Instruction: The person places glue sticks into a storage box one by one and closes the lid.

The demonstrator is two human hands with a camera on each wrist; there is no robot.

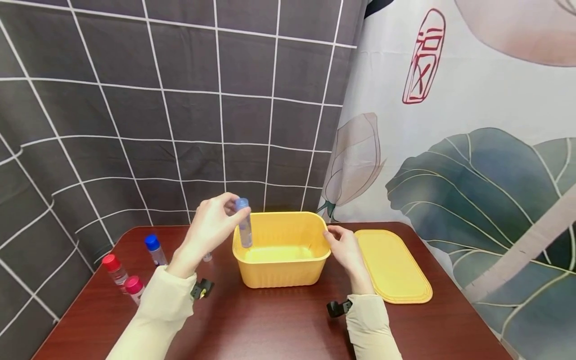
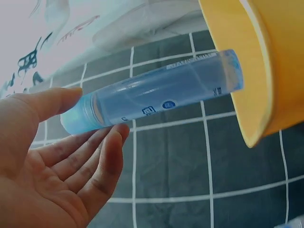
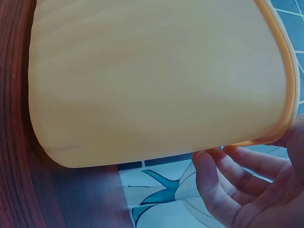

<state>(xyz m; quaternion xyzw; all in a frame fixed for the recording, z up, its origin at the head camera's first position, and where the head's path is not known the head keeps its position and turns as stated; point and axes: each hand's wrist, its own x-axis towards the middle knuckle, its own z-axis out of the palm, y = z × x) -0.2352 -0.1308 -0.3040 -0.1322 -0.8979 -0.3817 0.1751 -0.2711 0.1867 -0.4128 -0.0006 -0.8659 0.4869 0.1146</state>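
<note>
My left hand [image 1: 213, 222] pinches a clear, bluish bottle [image 2: 166, 88] by its light blue cap [image 1: 241, 203]. In the head view the bottle hangs upright at the left end of a yellow plastic bin [image 1: 281, 272], its base in front of the bin's inner wall. The left wrist view has the bottle's base beside the bin's rim. At the bin's right end my right hand [image 1: 346, 245] grips the rim. In the right wrist view the fingers [image 3: 209, 173] lie against the outer wall, while the thumb is mostly hidden behind the rim.
On the left of the dark red table [image 1: 279, 320] stand a red-capped bottle [image 1: 115, 270], a pinkish-red-capped bottle [image 1: 134, 287] and a blue-capped bottle [image 1: 155, 249]. Another clear item [image 1: 207, 257] is partly hidden by the left wrist. A yellow lid [image 1: 396, 265] lies to the right.
</note>
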